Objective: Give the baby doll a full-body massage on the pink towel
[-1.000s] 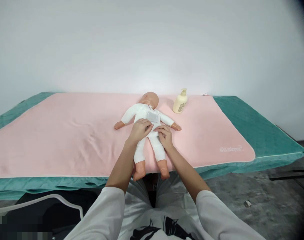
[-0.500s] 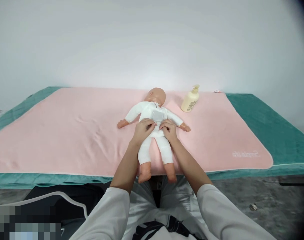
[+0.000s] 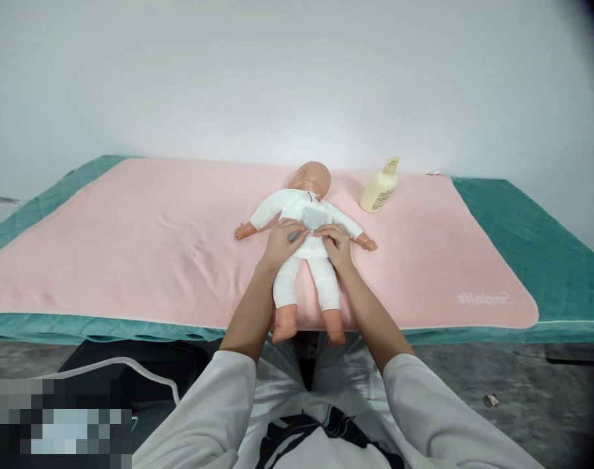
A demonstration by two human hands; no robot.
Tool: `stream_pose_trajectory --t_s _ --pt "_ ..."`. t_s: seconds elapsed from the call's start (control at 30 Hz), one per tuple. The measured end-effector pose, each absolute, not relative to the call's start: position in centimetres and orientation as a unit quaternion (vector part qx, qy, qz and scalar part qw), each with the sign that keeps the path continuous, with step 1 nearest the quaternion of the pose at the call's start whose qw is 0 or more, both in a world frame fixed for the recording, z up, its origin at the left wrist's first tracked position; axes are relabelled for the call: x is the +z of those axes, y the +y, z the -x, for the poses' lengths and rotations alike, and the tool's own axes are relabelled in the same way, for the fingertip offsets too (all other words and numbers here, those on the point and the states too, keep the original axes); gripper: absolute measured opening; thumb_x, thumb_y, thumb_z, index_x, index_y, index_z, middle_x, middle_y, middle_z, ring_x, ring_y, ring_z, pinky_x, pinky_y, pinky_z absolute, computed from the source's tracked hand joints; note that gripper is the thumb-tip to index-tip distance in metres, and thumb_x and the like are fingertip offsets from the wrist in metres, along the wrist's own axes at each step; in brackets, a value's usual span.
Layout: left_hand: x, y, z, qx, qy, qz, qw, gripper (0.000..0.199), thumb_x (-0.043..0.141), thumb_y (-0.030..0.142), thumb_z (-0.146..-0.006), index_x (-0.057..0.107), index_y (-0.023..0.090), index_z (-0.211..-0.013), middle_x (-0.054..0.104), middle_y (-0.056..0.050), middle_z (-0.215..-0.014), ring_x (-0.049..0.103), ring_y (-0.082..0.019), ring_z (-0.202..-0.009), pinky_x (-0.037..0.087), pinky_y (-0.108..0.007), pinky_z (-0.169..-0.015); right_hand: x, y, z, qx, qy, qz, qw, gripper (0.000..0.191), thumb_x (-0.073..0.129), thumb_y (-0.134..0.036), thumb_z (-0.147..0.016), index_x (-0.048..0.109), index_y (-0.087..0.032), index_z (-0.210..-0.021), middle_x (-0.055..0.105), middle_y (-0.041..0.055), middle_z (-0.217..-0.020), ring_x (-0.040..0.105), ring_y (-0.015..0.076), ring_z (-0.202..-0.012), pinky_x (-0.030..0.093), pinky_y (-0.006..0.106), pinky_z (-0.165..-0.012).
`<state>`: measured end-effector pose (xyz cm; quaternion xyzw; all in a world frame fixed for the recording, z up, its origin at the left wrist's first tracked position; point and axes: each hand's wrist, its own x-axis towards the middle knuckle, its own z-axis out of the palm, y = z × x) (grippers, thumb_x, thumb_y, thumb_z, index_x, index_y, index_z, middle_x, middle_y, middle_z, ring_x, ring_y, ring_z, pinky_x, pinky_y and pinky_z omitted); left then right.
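Note:
A baby doll [image 3: 310, 247] in white clothing lies on its back, head away from me and arms spread. On its chest is a pale grey rectangular patch [image 3: 315, 217]. My left hand [image 3: 281, 244] rests at the left of the doll's belly, thumb and fingers pinched at the patch's lower edge. Something greyish shows under its fingers, too small to name. From the right, my right hand [image 3: 338, 246] pinches close beside it, fingertips nearly meeting the left ones. What sits between the fingertips is hidden.
The doll lies on a pink mat [image 3: 189, 215] over a teal-covered table [image 3: 536, 241] against a white wall. A cream pump bottle [image 3: 379, 189] stands right of the doll's head. Below on the left are a dark object [image 3: 145, 358] and a pale curved tube [image 3: 106, 362].
My hands have come closer together and slid slightly up toward the patch, fingertips now almost touching. The whole view has shifted a little. The doll and bottle keep their places on the mat.

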<state>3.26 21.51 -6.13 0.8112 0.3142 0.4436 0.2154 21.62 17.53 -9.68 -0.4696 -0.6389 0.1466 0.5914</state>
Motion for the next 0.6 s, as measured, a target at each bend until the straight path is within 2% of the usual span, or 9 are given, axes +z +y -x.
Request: stream_pose_trajectory --t_s 0.3,0.47,0.6 --pt "-6.34 21.81 -3.31 0.432 0.327 -0.812 0.216 0.019 0.058 0.03 -0.091 0.072 0.022 -0.083 0.074 -0.005 -0.087 0.066 -0.022 -0.092 0.052 -0.043 -0.091 -9.81 18.09 -21.67 0.171 -0.624 0.485 0.588 0.03 0.05 -0.013 -0.076 0.076 -0.025 -0.07 0.074 0.0002 -0.075 0.065 0.0188 -0.079 0.051 0.039 -0.085" --pt "-6.28 21.57 -3.24 0.446 0.32 -0.806 0.219 0.019 0.056 0.031 -0.093 0.072 0.021 -0.087 0.074 -0.006 -0.094 0.066 -0.022 -0.097 0.05 -0.044 -0.096 -9.73 17.86 -21.62 0.158 -0.629 0.472 0.598 0.031 0.048 -0.012 -0.077 0.076 -0.024 -0.078 0.075 0.0019 -0.084 0.066 0.0201 -0.087 0.051 0.04 -0.087" --pt "-6.13 21.4 -3.17 0.472 0.317 -0.8 0.193 0.019 0.055 0.031 -0.094 0.072 0.022 -0.092 0.07 -0.007 -0.112 0.064 -0.022 -0.11 0.044 -0.046 -0.107 -9.46 17.58 -21.55 0.123 -0.631 0.476 0.601 0.031 0.048 -0.012 -0.076 0.075 -0.025 -0.084 0.076 0.0024 -0.095 0.067 0.0225 -0.098 0.049 0.045 -0.097"
